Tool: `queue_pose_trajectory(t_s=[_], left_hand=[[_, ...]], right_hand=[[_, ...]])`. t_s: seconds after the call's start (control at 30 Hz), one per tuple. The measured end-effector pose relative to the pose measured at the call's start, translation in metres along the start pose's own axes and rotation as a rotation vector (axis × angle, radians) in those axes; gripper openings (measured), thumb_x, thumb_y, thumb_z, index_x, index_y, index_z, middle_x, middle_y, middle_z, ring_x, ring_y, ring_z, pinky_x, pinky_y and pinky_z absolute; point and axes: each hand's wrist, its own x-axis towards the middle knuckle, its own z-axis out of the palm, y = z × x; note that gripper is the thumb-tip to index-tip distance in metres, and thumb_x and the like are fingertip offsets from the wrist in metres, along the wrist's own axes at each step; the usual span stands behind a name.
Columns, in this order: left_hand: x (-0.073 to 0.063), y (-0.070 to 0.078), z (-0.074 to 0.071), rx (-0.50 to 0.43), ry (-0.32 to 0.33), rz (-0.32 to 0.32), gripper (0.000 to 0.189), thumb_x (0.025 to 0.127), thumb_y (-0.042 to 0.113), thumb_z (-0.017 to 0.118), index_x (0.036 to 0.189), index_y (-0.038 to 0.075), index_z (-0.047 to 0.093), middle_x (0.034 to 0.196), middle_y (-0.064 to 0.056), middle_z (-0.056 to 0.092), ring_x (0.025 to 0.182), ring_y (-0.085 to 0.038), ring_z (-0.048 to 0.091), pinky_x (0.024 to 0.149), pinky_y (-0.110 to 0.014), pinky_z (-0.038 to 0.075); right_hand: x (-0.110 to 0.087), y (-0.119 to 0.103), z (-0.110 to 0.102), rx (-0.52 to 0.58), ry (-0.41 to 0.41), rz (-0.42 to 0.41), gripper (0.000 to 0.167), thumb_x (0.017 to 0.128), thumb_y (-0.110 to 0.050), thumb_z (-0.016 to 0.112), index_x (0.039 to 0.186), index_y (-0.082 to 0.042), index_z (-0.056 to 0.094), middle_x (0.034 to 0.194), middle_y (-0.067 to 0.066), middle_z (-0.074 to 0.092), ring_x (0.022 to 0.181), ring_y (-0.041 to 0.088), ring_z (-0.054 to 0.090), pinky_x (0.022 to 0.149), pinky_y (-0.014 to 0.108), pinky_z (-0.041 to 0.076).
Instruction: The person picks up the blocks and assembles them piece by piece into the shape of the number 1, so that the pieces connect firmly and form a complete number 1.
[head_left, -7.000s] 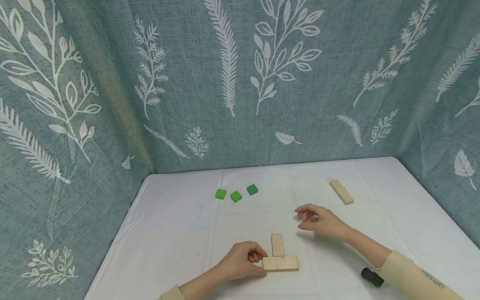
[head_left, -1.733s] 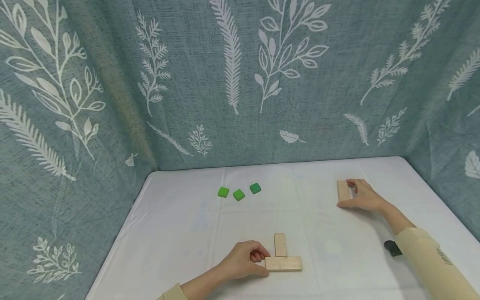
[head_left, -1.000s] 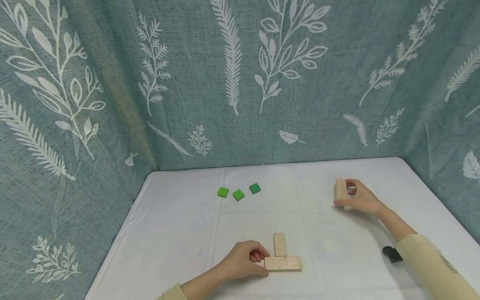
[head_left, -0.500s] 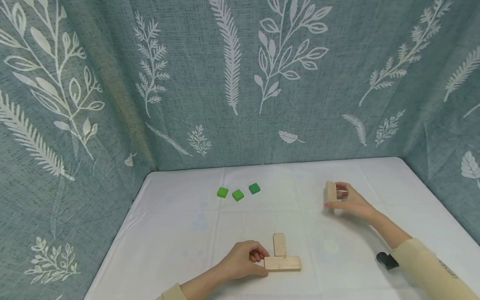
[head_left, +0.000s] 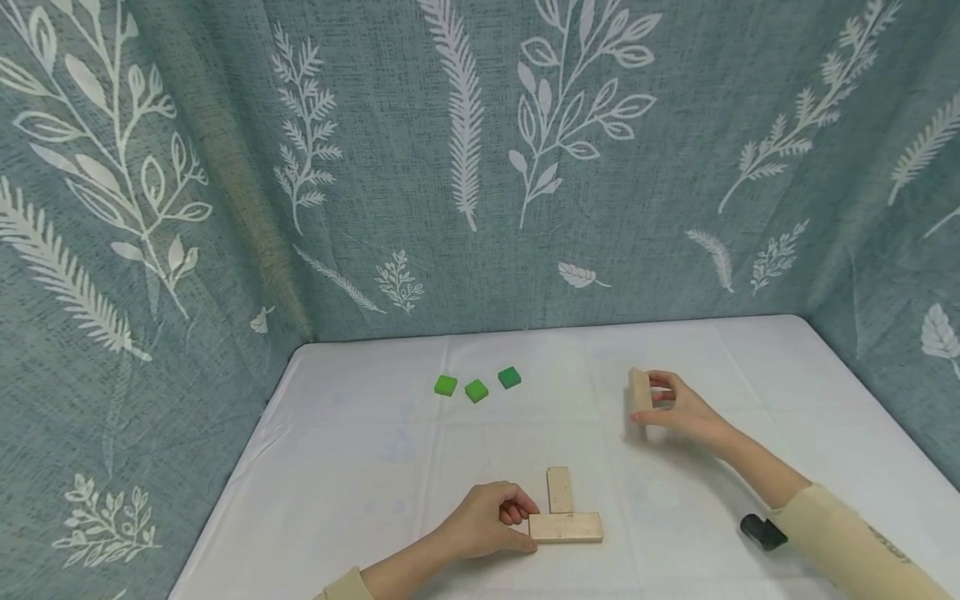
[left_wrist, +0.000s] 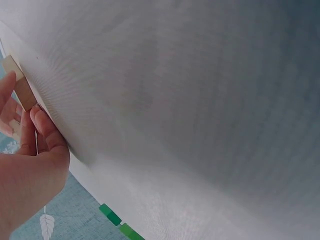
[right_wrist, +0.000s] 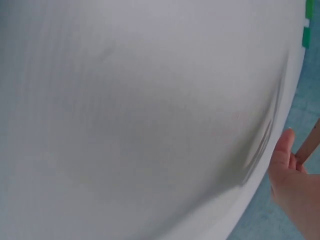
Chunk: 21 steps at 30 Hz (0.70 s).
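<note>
In the head view my left hand (head_left: 480, 523) is at the left end of a light wooden block (head_left: 566, 527) lying crosswise on the table, thumb at its near corner and fingertip at its far corner. The left wrist view also has this block (left_wrist: 25, 92) at the fingertips. A second wooden block (head_left: 558, 490) points away from it, its near end against the long side. Farther right, my right hand (head_left: 678, 408) pinches a third wooden block (head_left: 640, 390) between thumb and fingers, raised over the table with a shadow beneath. Part of that block (right_wrist: 310, 142) appears in the right wrist view.
Toward the back of the white-covered table (head_left: 337, 450) lie two light green square pieces (head_left: 476, 391) and one dark green piece (head_left: 509, 377). A black object (head_left: 761, 532) shows by the right sleeve. A patterned teal curtain (head_left: 480, 167) surrounds the back and sides.
My right hand reached the far-right block, took hold of it, raised it and carried it left. The left hand stays at its block, and the two lying blocks keep their places.
</note>
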Motion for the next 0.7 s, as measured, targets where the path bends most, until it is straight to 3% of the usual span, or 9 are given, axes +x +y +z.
queue_pose_trajectory(t_s=[0.7], left_hand=[[-0.002, 0.004, 0.002, -0.001, 0.005, 0.003, 0.03, 0.068, 0.004, 0.087, 0.091, 0.009, 0.069, 0.077, 0.003, 0.057, 0.071, -0.006, 0.051, 0.066, -0.018, 0.043]], right_hand=[[0.0, -0.017, 0.042, 0.061, -0.044, 0.011, 0.096, 0.078, -0.031, 0.082, 0.148, 0.001, 0.025, 0.141, 0.024, 0.04, 0.126, 0.038, 0.042, 0.097, 0.05, 0.04]])
